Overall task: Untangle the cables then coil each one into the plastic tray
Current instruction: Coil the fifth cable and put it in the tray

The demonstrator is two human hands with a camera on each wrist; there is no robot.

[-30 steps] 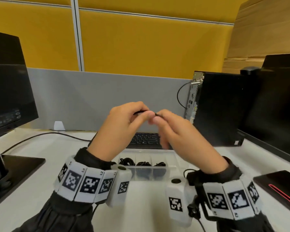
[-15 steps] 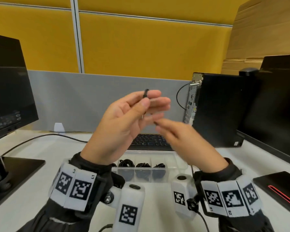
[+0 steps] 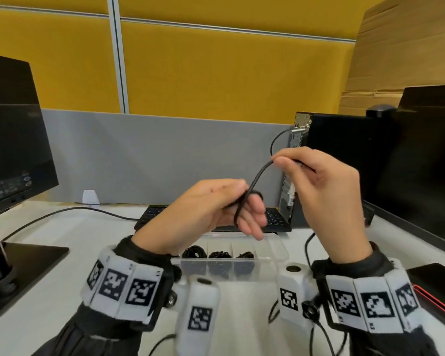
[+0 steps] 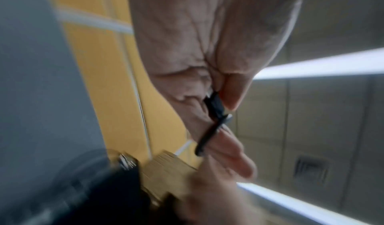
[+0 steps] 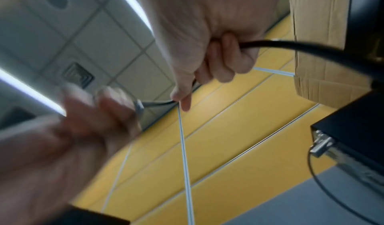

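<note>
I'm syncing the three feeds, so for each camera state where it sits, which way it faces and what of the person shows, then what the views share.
Head: worn on the head, facing forward and down over the desk; shows left hand, right hand, banded wrists, plastic tray.
Left wrist: on the left wrist, facing up along the palm to the ceiling; shows fingers pinching the black cable.
Right wrist: on the right wrist, facing up; shows the right hand gripping the cable, left hand blurred.
Shared: the cable and both hands.
</note>
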